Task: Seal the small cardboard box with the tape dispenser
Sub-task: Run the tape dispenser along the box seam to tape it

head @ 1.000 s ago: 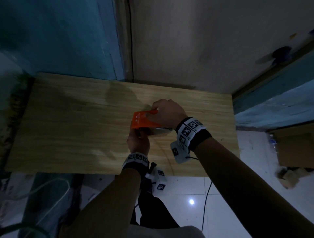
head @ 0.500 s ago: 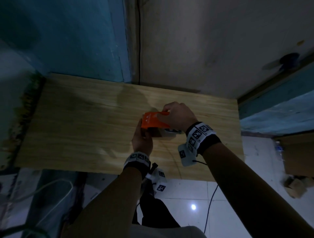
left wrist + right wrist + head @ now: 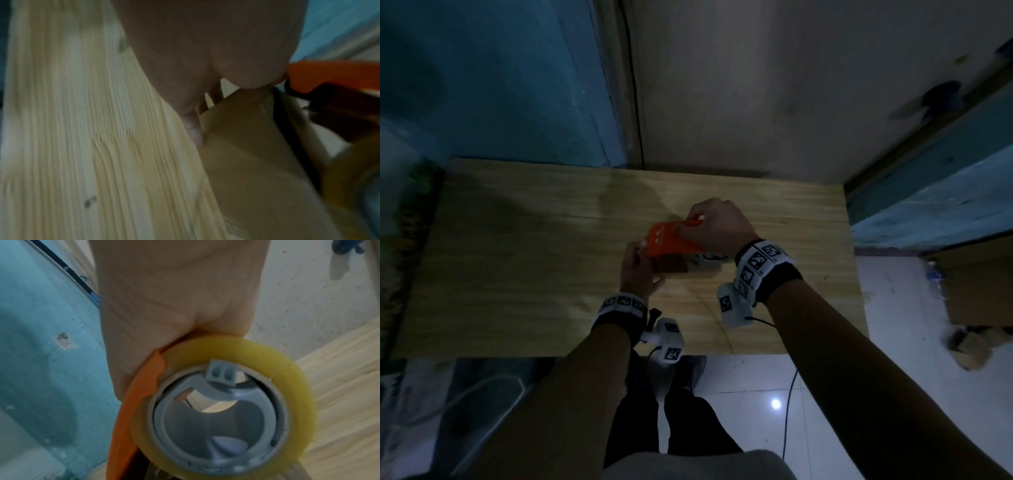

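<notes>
While left hand (image 3: 636, 274) steadies the box (image 3: 669, 265), right hand (image 3: 717, 228) grips the dispenser (image 3: 671, 240), long axis left-right.

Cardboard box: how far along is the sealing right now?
Done: the cardboard box sits on the wooden table with the orange tape dispenser brought onto its top. In hand: the right hand grips the dispenser, the tape roll loaded, while the left hand steadies the box's side. Left: no laid tape strip is discernible, so running and cutting it apparently remain.
</notes>
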`<state>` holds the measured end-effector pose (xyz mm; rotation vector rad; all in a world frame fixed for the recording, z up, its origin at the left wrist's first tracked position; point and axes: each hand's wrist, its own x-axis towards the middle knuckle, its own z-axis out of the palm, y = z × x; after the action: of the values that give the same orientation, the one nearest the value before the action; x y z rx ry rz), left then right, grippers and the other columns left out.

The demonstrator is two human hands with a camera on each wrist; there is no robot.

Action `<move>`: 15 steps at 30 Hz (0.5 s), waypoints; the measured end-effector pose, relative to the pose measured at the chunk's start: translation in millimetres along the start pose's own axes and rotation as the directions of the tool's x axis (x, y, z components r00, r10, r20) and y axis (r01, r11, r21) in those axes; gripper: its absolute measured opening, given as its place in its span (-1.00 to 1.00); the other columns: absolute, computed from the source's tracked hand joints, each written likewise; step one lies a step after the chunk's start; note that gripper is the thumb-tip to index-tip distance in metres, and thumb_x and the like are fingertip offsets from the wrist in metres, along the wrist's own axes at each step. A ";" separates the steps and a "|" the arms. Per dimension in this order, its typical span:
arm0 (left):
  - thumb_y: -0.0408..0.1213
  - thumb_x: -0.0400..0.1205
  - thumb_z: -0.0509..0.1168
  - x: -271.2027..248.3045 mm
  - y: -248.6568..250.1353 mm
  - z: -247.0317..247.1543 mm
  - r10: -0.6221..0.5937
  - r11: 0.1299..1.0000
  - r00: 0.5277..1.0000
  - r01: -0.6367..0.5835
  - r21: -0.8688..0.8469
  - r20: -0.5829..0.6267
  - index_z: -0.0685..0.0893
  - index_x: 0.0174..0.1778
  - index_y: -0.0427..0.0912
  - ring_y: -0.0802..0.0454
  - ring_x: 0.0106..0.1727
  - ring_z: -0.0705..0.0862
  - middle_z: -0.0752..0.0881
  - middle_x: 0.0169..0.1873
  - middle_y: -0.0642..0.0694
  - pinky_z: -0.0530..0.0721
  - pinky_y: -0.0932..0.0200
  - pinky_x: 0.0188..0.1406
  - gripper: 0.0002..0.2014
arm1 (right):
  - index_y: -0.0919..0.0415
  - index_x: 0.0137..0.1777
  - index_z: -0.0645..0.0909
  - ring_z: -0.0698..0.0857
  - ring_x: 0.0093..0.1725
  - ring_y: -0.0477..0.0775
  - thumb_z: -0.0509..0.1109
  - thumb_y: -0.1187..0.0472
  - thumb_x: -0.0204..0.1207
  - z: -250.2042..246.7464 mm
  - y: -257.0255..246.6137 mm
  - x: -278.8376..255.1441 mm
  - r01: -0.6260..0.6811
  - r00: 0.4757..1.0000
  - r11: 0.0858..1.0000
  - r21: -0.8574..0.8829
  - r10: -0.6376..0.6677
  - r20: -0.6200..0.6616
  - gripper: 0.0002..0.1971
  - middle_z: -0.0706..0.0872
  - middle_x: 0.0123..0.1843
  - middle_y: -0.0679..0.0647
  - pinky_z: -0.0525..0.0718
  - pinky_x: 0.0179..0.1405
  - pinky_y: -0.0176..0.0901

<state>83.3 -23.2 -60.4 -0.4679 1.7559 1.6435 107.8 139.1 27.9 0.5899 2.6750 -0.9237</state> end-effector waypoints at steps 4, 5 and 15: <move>-0.05 0.75 0.11 8.9 -2.7 -4.4 0.035 0.994 0.999 -0.036 0.099 0.014 0.50 0.06 0.02 -0.19 0.22 0.62 0.60 0.19 -0.11 0.74 -0.22 0.05 -0.88 | -0.03 -0.18 0.68 0.68 -0.13 0.03 0.42 -0.24 0.50 3.9 4.2 2.3 0.004 1.000 1.000 0.007 -0.004 -0.023 -0.71 0.66 -0.12 -0.01 0.49 -0.27 -0.24; -0.06 0.75 0.13 10.5 -1.6 -4.7 0.044 0.992 0.999 -0.046 0.118 0.016 0.49 0.08 0.03 -0.19 0.20 0.62 0.59 0.19 -0.11 0.74 -0.21 0.04 -0.89 | -0.04 -0.18 0.67 0.68 -0.13 0.04 0.42 -0.24 0.49 5.0 4.3 3.3 0.006 1.000 1.000 0.005 -0.006 -0.027 -0.71 0.66 -0.11 -0.01 0.49 -0.27 -0.24; -0.23 0.68 0.16 24.6 0.1 -15.6 0.226 0.816 0.959 -0.281 0.505 0.169 0.37 0.49 0.36 -0.15 0.16 0.68 0.66 0.27 -0.03 0.78 -0.19 0.03 -0.51 | 0.11 0.01 0.66 0.67 -0.05 0.15 0.33 -0.46 0.39 4.4 -0.8 12.4 -0.082 0.995 0.980 -0.182 0.090 0.038 -0.39 0.69 -0.02 0.13 0.64 -0.17 -0.03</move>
<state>62.2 -33.8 -77.6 0.1132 2.1543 1.2372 96.9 139.4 20.5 0.6295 2.6327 -0.6547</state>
